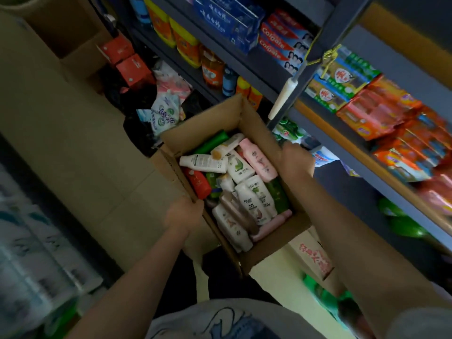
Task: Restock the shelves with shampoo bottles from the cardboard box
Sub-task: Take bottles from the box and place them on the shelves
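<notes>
An open cardboard box is held up in front of me, above the floor. Inside lie several shampoo bottles, white, pink, green and red, piled on their sides. My left hand grips the box's left wall near the rim. Over on the other side, my right hand grips the right wall, fingers curled over the edge. The dark metal shelves stand ahead and to the right, stocked with goods.
Toothpaste boxes, orange detergent bottles and soap packs fill the shelves. Red boxes and refill pouches lie on the floor ahead. Large cardboard cartons stand at left. Wrapped packs are at lower left.
</notes>
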A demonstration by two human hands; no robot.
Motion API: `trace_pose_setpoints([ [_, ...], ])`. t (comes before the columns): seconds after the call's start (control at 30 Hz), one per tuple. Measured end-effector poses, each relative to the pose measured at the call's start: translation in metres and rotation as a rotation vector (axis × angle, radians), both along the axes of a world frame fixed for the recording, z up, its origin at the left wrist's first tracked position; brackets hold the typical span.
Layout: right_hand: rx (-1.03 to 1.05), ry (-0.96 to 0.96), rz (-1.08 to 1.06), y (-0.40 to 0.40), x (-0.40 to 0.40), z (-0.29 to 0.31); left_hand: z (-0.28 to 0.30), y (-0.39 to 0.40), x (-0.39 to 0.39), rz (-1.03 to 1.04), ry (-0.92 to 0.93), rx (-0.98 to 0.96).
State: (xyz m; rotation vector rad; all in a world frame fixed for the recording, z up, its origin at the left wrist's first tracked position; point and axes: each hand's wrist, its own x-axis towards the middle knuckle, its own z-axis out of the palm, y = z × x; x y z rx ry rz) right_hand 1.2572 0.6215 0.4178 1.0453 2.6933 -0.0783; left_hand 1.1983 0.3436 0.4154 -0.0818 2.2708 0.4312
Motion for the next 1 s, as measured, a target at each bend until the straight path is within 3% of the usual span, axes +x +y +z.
trace_pose_setpoints([
  [0.07,0.131,0.071,0.044,-0.027,0.018,0.003,0.015,0.003,-0.006,-0.056,0.194,0.005],
  [0.17,-0.350,-0.045,-0.042,-0.080,0.039,-0.029,0.026,0.006,-0.017,-0.182,0.410,0.266],
  [0.27,-0.636,-0.196,-0.106,-0.120,0.048,-0.063,0.012,0.007,-0.029,-0.572,0.418,0.444],
  [0.37,-0.686,-0.214,-0.180,-0.149,0.048,-0.091,-0.011,-0.001,-0.043,-0.855,0.321,0.317],
  [0.43,-0.639,-0.232,-0.235,-0.157,0.047,-0.106,-0.021,-0.015,-0.048,-0.911,0.292,0.223],
  [0.57,-0.702,-0.199,-0.391,-0.159,0.041,-0.121,-0.034,-0.040,-0.055,-0.743,0.224,0.231],
  [0.7,-0.851,-0.042,-0.546,-0.147,0.037,-0.104,-0.029,-0.041,-0.071,-0.562,-0.094,0.175],
  [0.83,-1.130,0.084,-0.723,-0.131,0.030,-0.053,-0.016,-0.023,-0.090,-0.333,-0.253,0.309],
  [1.0,-1.510,0.422,-0.905,-0.127,0.006,0.019,0.028,0.027,-0.103,-0.010,-0.581,0.579],
])
